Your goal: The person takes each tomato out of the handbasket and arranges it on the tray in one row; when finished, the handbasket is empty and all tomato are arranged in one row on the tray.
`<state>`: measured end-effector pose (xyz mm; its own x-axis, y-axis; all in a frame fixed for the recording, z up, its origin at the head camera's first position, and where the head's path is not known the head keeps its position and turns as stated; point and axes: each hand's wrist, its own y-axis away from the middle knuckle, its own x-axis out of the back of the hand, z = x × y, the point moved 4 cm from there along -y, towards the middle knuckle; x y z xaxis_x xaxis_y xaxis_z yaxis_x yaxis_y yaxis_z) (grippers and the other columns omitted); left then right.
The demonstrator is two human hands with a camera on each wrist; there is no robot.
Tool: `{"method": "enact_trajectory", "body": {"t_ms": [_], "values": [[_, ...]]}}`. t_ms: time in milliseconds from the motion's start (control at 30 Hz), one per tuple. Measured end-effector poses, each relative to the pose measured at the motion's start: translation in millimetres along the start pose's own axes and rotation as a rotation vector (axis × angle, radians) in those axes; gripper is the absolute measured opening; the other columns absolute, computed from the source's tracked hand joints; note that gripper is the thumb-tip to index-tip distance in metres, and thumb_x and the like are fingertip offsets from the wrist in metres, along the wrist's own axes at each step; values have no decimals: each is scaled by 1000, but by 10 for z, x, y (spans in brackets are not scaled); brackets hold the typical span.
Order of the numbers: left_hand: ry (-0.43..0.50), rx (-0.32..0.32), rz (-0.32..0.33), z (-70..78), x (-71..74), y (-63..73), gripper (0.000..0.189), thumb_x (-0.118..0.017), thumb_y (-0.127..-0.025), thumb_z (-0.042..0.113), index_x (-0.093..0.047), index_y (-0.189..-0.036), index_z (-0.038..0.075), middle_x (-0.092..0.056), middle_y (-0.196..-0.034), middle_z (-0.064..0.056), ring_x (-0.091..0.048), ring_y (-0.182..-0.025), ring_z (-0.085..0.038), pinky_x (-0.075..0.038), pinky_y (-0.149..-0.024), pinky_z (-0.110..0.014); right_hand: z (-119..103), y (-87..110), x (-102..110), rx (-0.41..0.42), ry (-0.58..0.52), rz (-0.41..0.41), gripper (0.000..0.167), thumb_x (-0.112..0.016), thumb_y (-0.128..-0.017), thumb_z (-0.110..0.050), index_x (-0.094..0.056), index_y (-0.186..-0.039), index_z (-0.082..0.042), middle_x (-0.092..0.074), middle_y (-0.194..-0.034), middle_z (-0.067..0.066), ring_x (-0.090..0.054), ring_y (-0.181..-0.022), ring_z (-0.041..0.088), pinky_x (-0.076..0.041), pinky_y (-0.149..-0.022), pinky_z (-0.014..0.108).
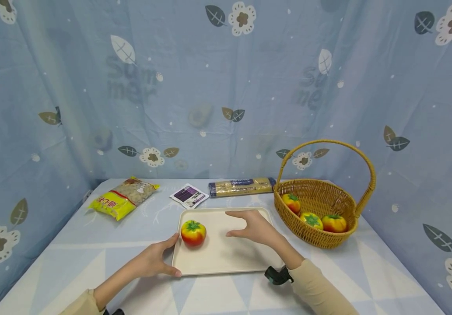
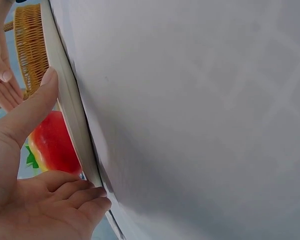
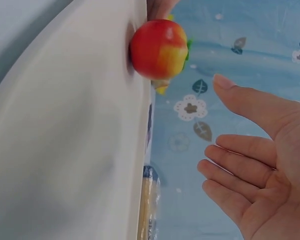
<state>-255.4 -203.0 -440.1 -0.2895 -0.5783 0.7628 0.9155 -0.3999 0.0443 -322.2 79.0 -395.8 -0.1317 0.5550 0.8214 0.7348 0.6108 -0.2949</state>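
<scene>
A round red-and-yellow fruit with a green leafy top [image 1: 193, 233], like a tomato or persimmon, sits on the left part of a cream tray [image 1: 229, 256]. My left hand [image 1: 155, 259] touches the tray's left edge, thumb at the near corner and fingers further back. In the left wrist view its thumb [image 2: 37, 102] and fingertips lie against the rim, with the fruit behind. Over the tray's right half hovers my right hand [image 1: 255, 227], thumb and fingers spread apart, holding nothing. The right wrist view shows its empty palm [image 3: 274, 195] facing the fruit [image 3: 158, 50].
A wicker basket [image 1: 316, 236] with a tall handle stands right of the tray, holding several similar fruits [image 1: 334, 223]. Behind the tray lie a yellow bag [image 1: 125, 197], a white-and-purple packet [image 1: 189, 195] and a long package of pasta-like sticks [image 1: 242, 187]. A patterned curtain hangs behind.
</scene>
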Motion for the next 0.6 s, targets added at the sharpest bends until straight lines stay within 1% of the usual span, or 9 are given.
{"method": "enact_trajectory", "body": {"t_ms": [133, 267, 467, 500, 533, 567, 600], "values": [[5, -3, 4, -7, -3, -4, 112, -89, -62, 38, -31, -145, -9, -35, -147, -28, -33, -134, -47, -31, -107, -57, 30, 42, 46, 3, 8, 19, 61, -79, -80, -36, -61, -130, -7, -61, -129, 8, -54, -123, 25, -45, -102, 40], [2, -1, 6, -3, -1, -1, 112, -90, -62, 37, -31, -145, -9, -36, -147, -28, -33, -134, -47, -31, -107, -58, 91, 71, 72, 6, 12, 20, 62, -79, -80, -36, -61, -130, -6, -61, -130, 8, -54, -123, 25, -46, -101, 41], [-2, 1, 5, -5, -5, -2, 112, -89, -62, 38, -31, -145, -9, -36, -146, -28, -34, -133, -47, -31, -107, -58, 210, 115, 155, -11, 56, 33, 62, -76, -81, -42, -61, -130, -7, -63, -127, 8, -60, -114, 26, -50, -95, 42], [-1, 0, 5, -7, -5, -4, 112, -89, -62, 37, -31, -145, -9, -36, -147, -28, -33, -134, -47, -31, -107, -58, 223, 123, 182, -16, 53, 32, 62, -76, -81, -41, -61, -131, -8, -63, -127, 9, -66, -100, 25, -52, -91, 41], [0, -1, 6, -10, -6, -6, 112, -89, -62, 37, -31, -145, -9, -35, -147, -28, -33, -134, -47, -31, -107, -58, 231, 132, 214, -21, 49, 33, 61, -76, -82, -41, -61, -131, -8, -63, -126, 10, -67, -88, 22, -53, -87, 40], [0, -2, 6, -11, -4, -8, 112, -89, -62, 37, -31, -145, -9, -35, -147, -28, -33, -134, -47, -31, -107, -58, 236, 143, 251, -25, 49, 39, 60, -76, -82, -40, -61, -131, -8, -63, -126, 11, -64, -76, 19, -54, -83, 38], [-3, -4, 7, -13, -3, -9, 112, -89, -62, 38, -31, -145, -9, -35, -147, -28, -33, -134, -47, -31, -107, -57, 242, 151, 286, -31, 44, 41, 60, -75, -83, -38, -61, -131, -8, -66, -120, 13, -55, -61, 16, -53, -75, 36]]}}
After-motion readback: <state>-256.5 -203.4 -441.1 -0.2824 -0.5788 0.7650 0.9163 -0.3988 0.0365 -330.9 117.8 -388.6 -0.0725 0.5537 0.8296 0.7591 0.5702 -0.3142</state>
